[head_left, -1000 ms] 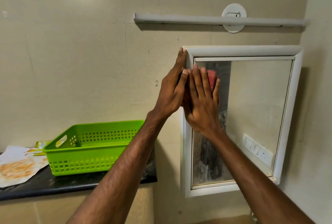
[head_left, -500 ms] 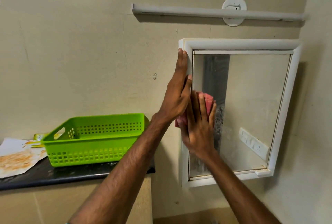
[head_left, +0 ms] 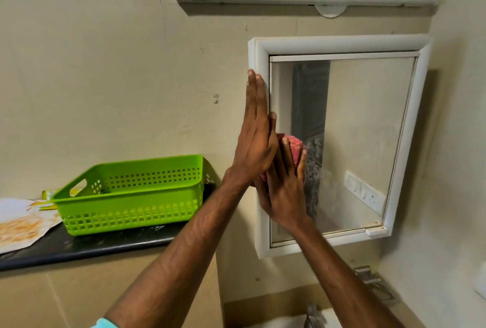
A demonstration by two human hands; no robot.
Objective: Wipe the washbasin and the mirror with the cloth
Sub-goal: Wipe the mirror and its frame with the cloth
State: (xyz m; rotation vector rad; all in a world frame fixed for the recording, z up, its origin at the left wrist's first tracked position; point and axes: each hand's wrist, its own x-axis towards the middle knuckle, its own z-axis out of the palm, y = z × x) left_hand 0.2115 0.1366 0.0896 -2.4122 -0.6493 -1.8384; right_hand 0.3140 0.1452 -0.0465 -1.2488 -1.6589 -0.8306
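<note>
since 1 s ago your right hand (head_left: 285,191) has slid the cloth (head_left: 293,143) down the mirror (head_left: 368,130), straight fingers (head_left: 288,162) pressing it flat, left hand (head_left: 256,138) flat on the frame (head_left: 260,54); cloth seems soft, light: keep palm centred.

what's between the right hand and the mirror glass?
The red cloth: the right hand presses it flat against the mirror glass. Shows in the head view.
</note>
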